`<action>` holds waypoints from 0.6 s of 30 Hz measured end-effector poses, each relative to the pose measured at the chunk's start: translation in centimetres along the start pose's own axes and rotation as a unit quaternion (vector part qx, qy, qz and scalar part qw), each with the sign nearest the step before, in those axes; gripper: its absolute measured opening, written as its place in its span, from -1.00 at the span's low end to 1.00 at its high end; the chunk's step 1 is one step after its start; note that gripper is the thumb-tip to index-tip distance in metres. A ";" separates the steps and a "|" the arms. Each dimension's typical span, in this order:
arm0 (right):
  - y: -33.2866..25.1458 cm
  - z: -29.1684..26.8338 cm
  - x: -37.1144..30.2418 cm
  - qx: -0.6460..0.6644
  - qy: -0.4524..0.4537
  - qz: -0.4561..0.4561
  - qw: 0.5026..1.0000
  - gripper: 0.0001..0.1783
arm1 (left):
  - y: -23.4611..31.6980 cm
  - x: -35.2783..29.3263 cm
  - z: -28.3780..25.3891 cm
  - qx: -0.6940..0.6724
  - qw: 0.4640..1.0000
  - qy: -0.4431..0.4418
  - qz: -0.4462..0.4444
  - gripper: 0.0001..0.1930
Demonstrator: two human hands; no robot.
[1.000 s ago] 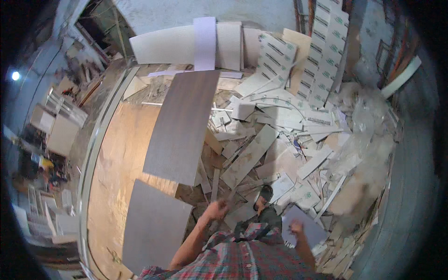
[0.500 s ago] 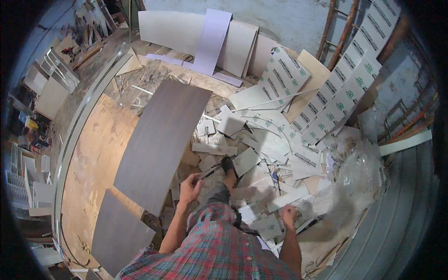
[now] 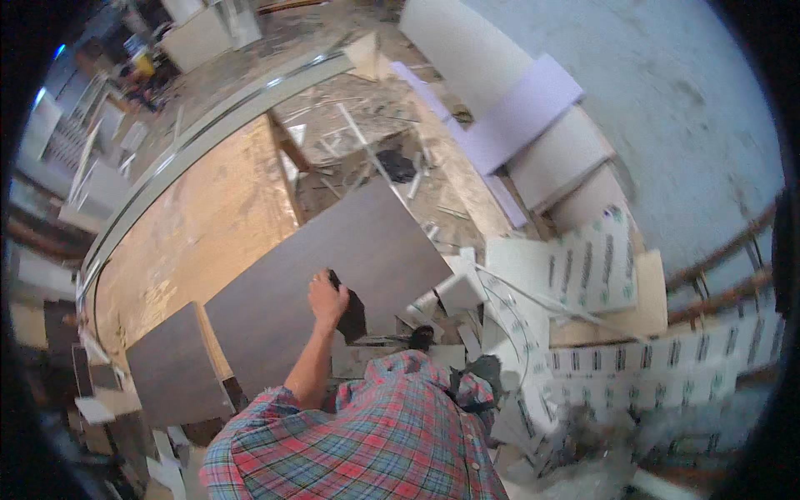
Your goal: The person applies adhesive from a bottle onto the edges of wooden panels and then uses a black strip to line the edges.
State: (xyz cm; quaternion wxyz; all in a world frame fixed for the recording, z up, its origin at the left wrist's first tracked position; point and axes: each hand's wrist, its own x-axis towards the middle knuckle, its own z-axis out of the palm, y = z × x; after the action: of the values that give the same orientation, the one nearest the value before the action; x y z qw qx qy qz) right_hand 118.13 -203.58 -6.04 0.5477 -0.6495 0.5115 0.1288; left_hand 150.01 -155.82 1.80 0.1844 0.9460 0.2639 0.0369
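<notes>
My left hand (image 3: 326,300) is over the large dark brown panel (image 3: 333,237), near its close edge. Its fingers look curled, and a small black patch shows by the fingertips. Whether that patch is a held thing or shadow is unclear; a dark shadow falls beside the hand. The panel lies on a light wooden tabletop (image 3: 196,212). A smaller dark brown panel (image 3: 179,367) lies to its left, separated by a narrow strip of bare wood. My right hand is out of sight.
A metal rail (image 3: 225,108) runs along the tabletop's far left edge. Board offcuts (image 3: 458,296) litter the floor to the right. A lilac board (image 3: 525,112) and pale boards (image 3: 475,50) lean by the wall. Printed white sheets (image 3: 658,362) lie at right.
My view has swung, so the scene appears rotated. My left hand has moved from beside the large panel to over it. My right hand has left the view.
</notes>
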 end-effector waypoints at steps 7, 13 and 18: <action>-20.1 0.0 14.5 -0.124 -0.075 -0.076 0.987 -0.62 | 0.4 -0.6 1.7 -0.056 0.980 0.114 -0.151 -0.50; -37.8 3.3 27.7 -0.246 -0.188 -0.133 0.942 -0.63 | 3.2 1.4 4.1 0.001 0.920 0.226 -0.322 -0.52; -56.8 8.4 36.4 -0.242 -0.222 -0.205 0.922 -0.64 | 5.6 2.9 4.7 0.066 0.881 0.184 -0.431 -0.45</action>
State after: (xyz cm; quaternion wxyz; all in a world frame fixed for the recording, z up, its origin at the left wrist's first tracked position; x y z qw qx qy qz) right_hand 183.32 -222.56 -2.72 0.4877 -0.8078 0.1857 0.2740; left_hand 156.03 -160.32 -0.56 0.0674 0.7247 0.6769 0.1100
